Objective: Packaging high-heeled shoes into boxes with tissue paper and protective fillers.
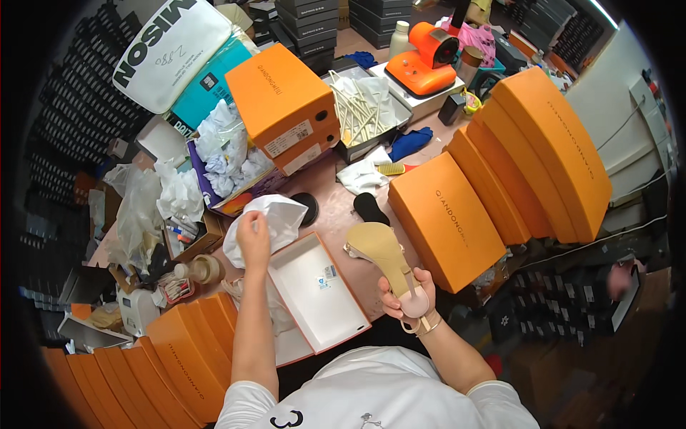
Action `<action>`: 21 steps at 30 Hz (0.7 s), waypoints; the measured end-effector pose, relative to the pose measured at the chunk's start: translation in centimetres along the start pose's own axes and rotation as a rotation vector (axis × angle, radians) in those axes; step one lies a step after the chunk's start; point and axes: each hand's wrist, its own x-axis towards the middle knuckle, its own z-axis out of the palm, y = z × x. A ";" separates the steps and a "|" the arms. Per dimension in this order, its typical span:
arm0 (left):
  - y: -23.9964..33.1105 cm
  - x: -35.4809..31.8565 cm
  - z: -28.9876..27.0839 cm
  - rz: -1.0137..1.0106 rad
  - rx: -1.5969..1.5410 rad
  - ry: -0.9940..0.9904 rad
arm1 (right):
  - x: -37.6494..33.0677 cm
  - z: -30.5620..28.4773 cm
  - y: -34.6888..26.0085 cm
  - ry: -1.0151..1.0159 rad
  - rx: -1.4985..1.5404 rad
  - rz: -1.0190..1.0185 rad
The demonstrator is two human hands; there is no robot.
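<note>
My right hand [391, 303] is wrapped round the heel end of a high-heeled sandal [374, 247]. The sandal's tan sole faces up, its toe points away from me and a strap hangs at my wrist. In my left hand [254, 236], the fingers are closed on a crumpled white sheet of wrapping [284, 217], paper or thin cloth. Between my forearms lies an open shoe box [304, 286] with a white inside, an orange rim and a small label on its floor. Just beyond the sandal's toe rests a black, rounded object [369, 208].
Orange shoe boxes [446, 222] are stacked at the right, with more [182, 350] at the lower left. Two stand on a carton of crumpled paper [227, 146]. Farther back are a tray of pale sticks [361, 107], an orange machine [423, 64] and a blue cloth [411, 144].
</note>
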 end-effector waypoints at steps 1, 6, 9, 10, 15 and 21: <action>-0.7 -0.9 -2.2 -0.028 -0.067 0.034 | 0.1 -0.3 0.0 -0.011 0.016 0.012; 1.8 -7.3 -11.2 -0.328 -0.566 0.114 | 0.1 -0.1 1.7 -0.126 0.079 0.098; 2.5 -11.2 -13.1 -0.318 -0.551 0.054 | -0.1 1.3 3.1 -0.246 0.034 0.188; 2.5 -12.3 -13.5 -0.306 -0.467 -0.012 | -0.2 1.4 3.6 -0.269 0.032 0.215; 3.1 -16.8 -13.9 -0.203 -0.229 -0.172 | -1.1 2.6 5.9 -0.362 0.004 0.292; 4.4 -17.9 -15.1 -0.024 -0.049 -0.212 | -2.2 2.8 7.1 -0.284 -0.006 0.332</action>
